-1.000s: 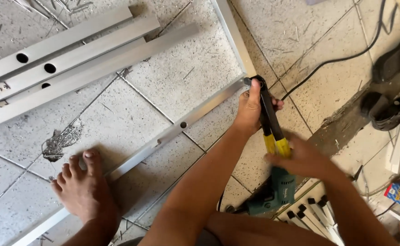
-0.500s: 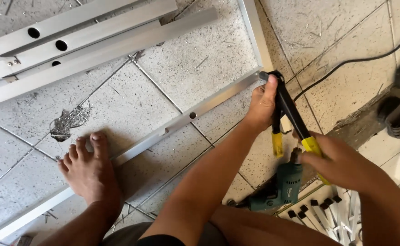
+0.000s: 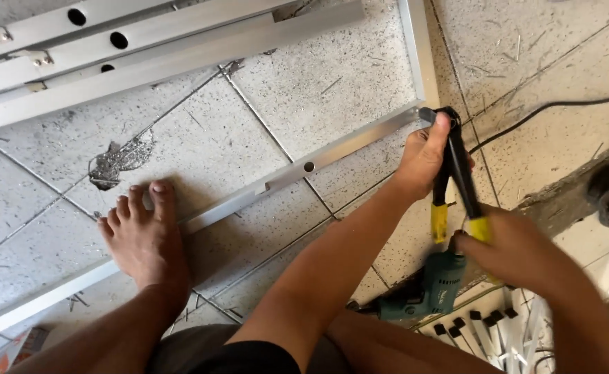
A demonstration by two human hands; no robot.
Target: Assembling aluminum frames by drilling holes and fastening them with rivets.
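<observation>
— What's changed with the frame point(image 3: 297, 170)?
— It sits lower now, still under your foot point(image 3: 145, 239). Your left hand point(image 3: 422, 158) stays wrapped around the riveter point(image 3: 457, 173) at the corner; your right hand point(image 3: 519, 253) squeezes its yellow handle.
— The drill point(image 3: 433, 287)?
— Unmoved, beneath.

Speckled tiled floor point(image 3: 304, 104) bearing an aluminium frame point(image 3: 297, 170), stacked aluminium profiles point(image 3: 110, 48), a green electric drill point(image 3: 429, 291), a black cable point(image 3: 547, 111) and a bare foot point(image 3: 142, 239).

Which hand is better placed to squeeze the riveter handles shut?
Right. The right hand already grips a yellow-tipped handle end of the riveter, while the left hand holds its head at the aluminium frame corner.
</observation>
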